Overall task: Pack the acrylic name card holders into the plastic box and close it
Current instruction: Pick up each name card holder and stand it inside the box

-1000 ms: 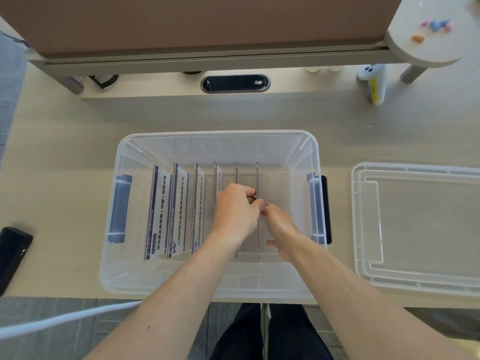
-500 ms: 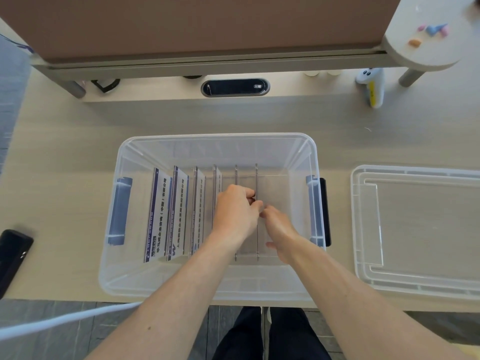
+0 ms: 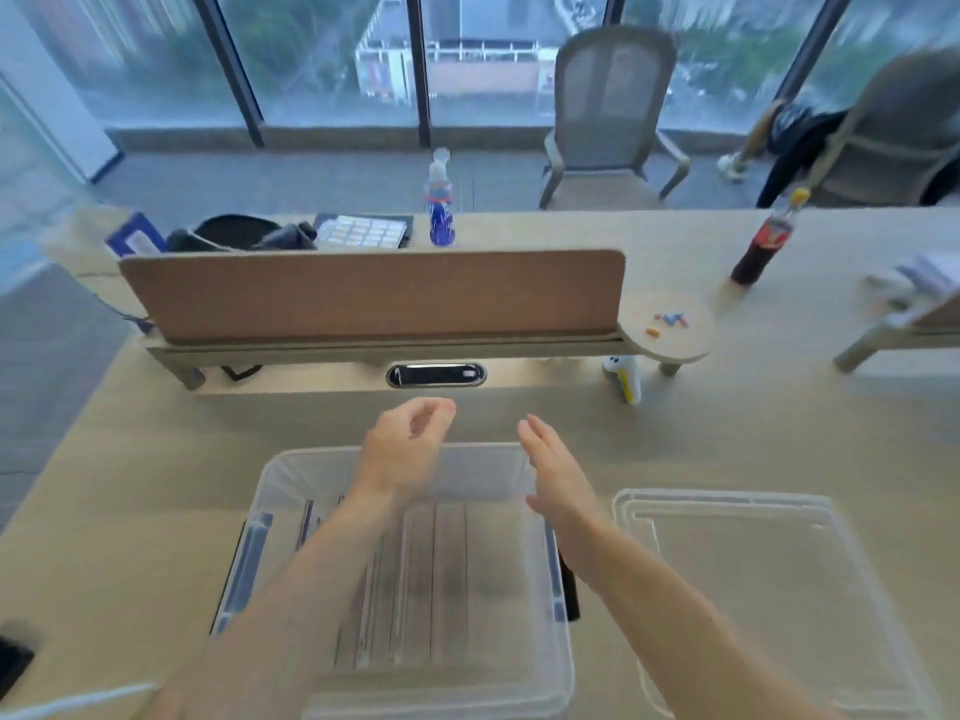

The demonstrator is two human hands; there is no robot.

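Note:
The clear plastic box point(image 3: 291, 470) stands open on the desk in front of me, blurred by motion. Several acrylic name card holders point(image 3: 447, 579) stand upright in a row inside it. The clear lid point(image 3: 769, 589) lies flat on the desk to the box's right. My left hand point(image 3: 405, 449) hovers above the box's far rim, fingers loosely curled, holding nothing. My right hand point(image 3: 556, 475) is raised over the far right corner of the box, fingers straight and apart, also empty.
A brown desk divider point(image 3: 371, 293) with a black socket panel point(image 3: 436, 375) runs across behind the box. A small round shelf point(image 3: 670, 324) holds coloured bits. Two bottles point(image 3: 440, 210) point(image 3: 761, 246), a chair point(image 3: 610, 122) and a black object point(image 3: 13, 662) at the left edge.
Both hands have let go of the holders and risen out of the box. The camera has tilted up, so the room beyond the divider now shows.

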